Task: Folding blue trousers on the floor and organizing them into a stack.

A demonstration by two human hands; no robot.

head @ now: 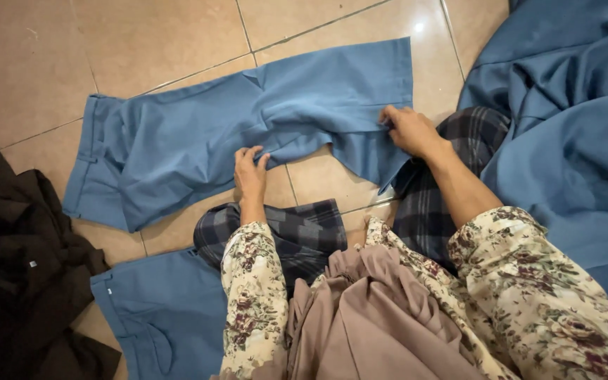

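Lap: taupe cloth (381, 317) bunched between floral sleeves (255, 295).
Left hand (250, 172): fingers pinching the near edge of the blue trousers (248, 119).
Right hand (409, 130): pressed flat on the trouser leg.
Trousers: spread on the tiled floor (51, 56).
Left: black garments (15, 260).

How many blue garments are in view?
3: trousers spread on the floor under both hands, another at bottom left by the knee, and a heap at right, which may hide more.

A home, it seems: glossy beige floor tiles (142, 42) under the hands, with blue trousers (248, 119) and dark clothes (15, 260) lying left of them.
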